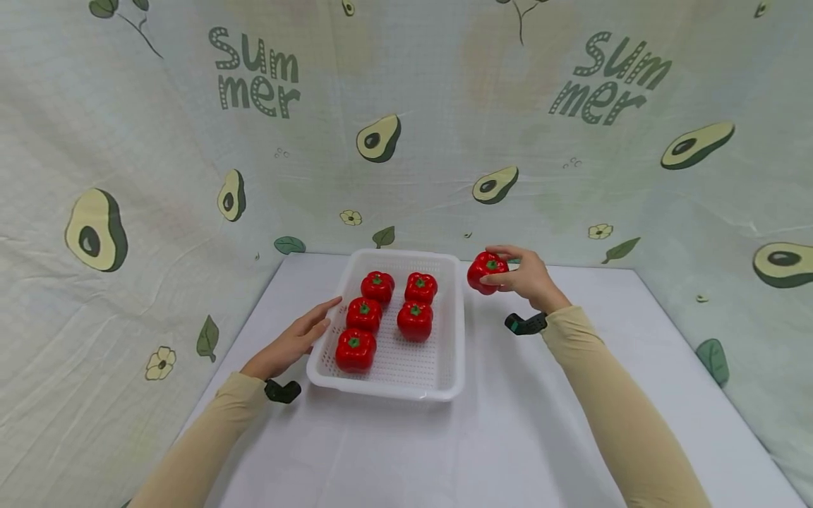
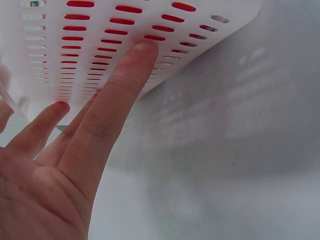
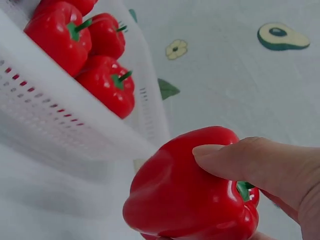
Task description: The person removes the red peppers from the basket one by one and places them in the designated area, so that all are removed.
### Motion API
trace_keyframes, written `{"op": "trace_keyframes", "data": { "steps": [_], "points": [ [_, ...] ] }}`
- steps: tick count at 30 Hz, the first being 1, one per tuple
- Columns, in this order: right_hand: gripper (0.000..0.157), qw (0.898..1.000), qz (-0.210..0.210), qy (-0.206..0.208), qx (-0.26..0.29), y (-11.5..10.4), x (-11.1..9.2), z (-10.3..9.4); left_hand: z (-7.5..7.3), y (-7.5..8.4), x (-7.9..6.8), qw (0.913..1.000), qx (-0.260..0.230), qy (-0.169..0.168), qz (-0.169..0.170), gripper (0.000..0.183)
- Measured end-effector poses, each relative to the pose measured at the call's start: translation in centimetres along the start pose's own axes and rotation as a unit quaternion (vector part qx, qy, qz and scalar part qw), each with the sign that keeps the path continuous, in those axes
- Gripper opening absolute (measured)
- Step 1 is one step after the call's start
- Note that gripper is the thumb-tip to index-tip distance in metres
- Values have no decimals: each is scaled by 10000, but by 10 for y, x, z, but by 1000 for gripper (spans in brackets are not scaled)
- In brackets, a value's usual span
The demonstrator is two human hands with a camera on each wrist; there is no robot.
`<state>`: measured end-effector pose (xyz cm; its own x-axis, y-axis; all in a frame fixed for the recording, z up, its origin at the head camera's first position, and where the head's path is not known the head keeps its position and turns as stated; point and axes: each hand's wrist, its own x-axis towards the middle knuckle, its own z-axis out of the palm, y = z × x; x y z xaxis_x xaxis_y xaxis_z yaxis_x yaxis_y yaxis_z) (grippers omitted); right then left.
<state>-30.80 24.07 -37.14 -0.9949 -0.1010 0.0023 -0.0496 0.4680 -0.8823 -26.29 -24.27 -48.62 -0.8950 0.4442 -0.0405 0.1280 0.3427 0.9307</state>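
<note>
My right hand (image 1: 526,279) grips a red bell pepper (image 1: 485,271) just beyond the right side of a white plastic basket (image 1: 447,384). In the right wrist view the thumb (image 3: 225,159) presses on the held pepper (image 3: 182,192), near its green stem. Several other red bell peppers (image 1: 356,351) sit inside the basket, three along its left side and two towards the right. My left hand (image 1: 298,339) rests against the basket's left side with fingers extended. In the left wrist view its fingertips touch the slotted wall (image 2: 112,45), with red showing through the slots.
A white table (image 1: 381,451) lies under the basket. Behind and beside it hangs a pale cloth (image 1: 432,183) printed with avocados, leaves and lettering. Dark wrist cameras (image 1: 526,324) are worn on both wrists.
</note>
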Motion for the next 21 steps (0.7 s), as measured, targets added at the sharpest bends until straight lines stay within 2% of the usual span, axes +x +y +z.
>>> {"op": "trace_keyframes", "data": {
  "steps": [21],
  "points": [
    [70,9972,575,470,48,58,17,12,3,1,-3,10000,-9,73,-53,63]
  ]
}}
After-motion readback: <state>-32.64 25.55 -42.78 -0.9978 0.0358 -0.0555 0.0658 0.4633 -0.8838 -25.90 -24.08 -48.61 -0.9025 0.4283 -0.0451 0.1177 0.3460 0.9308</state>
